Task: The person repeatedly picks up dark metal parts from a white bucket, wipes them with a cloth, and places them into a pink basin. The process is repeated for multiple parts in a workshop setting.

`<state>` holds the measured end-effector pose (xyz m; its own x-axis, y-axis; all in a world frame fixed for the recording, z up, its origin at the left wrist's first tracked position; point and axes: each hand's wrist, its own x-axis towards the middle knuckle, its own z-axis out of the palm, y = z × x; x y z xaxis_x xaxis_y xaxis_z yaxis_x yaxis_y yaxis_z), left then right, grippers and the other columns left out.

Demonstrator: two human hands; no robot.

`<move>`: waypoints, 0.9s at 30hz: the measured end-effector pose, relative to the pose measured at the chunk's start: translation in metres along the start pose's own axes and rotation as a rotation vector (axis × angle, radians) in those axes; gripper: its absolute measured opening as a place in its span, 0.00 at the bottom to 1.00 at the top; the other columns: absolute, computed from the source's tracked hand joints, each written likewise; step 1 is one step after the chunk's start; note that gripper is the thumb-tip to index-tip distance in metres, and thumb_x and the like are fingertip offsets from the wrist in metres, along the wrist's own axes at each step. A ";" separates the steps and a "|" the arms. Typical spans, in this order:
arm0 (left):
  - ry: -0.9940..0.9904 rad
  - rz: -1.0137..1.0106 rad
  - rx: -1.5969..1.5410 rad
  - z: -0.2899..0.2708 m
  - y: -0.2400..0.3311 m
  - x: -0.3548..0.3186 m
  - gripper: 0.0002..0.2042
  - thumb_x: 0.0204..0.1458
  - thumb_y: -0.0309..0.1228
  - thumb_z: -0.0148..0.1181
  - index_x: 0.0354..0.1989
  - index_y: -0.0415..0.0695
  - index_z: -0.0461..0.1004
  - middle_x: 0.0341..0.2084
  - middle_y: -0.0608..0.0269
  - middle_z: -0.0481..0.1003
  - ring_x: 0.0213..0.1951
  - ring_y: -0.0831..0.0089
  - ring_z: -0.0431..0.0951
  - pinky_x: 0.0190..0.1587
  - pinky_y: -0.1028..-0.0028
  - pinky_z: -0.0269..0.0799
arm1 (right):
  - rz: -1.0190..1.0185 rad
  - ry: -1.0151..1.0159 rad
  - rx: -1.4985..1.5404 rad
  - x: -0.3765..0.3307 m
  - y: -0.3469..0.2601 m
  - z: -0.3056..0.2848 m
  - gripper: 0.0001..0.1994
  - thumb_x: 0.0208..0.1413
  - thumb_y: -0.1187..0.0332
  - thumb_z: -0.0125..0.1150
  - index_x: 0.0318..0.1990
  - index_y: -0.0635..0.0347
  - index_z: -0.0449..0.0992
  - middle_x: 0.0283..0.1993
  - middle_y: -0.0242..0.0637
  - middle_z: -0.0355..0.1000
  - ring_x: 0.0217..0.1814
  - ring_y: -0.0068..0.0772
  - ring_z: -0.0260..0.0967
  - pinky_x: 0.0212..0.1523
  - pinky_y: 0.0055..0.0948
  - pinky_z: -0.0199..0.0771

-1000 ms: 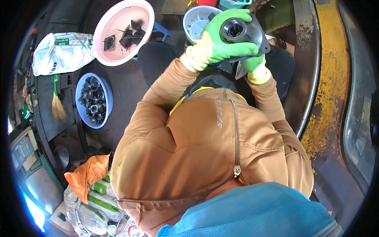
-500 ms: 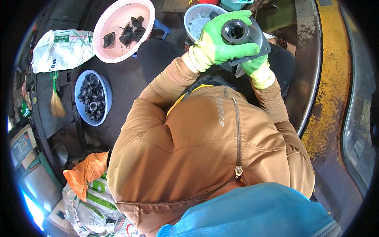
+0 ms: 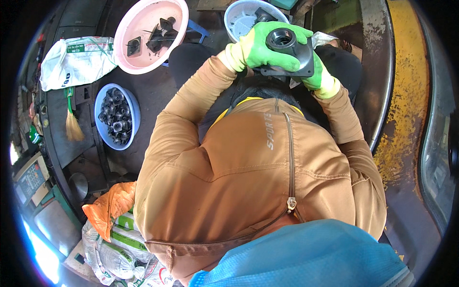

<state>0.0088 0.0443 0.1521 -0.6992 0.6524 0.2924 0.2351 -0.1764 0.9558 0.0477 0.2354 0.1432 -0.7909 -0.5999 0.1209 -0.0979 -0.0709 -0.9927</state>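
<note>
Between my gloved hands is a black part (image 3: 306, 56) with a square flange and a round hollow collar facing up. My left hand (image 3: 258, 48), in a green glove, grips it with the fingers along the far side and the thumb along the near side. From the right, my right hand (image 3: 321, 76) holds the flange's edge; most of its fingers are hidden behind the part. Just beyond my left hand stands a light blue basket (image 3: 233, 20) with a dark piece (image 3: 264, 15) in it.
A pink basin (image 3: 125, 28) with several black parts (image 3: 160, 37) sits at the far left. Nearer is a blue basin (image 3: 136, 111) full of small black parts. White sacks (image 3: 79, 62), a straw brush (image 3: 71, 125) and an orange bag (image 3: 112, 205) lie left. A worn yellow machine frame (image 3: 406, 86) borders the right.
Both hands have drawn slightly nearer my body with the black part, whose flange now tilts differently. The dark piece in the light blue basket shows more.
</note>
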 end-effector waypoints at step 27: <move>0.406 0.373 0.264 0.019 0.001 0.019 0.20 0.38 0.31 0.74 0.41 0.41 0.78 0.37 0.58 0.79 0.41 0.66 0.80 0.47 0.69 0.75 | -0.351 0.430 -0.756 0.010 0.014 0.004 0.23 0.53 0.71 0.65 0.58 0.60 0.69 0.53 0.40 0.73 0.55 0.37 0.72 0.54 0.33 0.74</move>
<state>0.0082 0.0703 0.1576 -0.7268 0.2395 0.6438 0.6368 -0.1164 0.7622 0.0412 0.2256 0.1308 -0.7823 -0.2856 0.5536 -0.6205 0.4350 -0.6525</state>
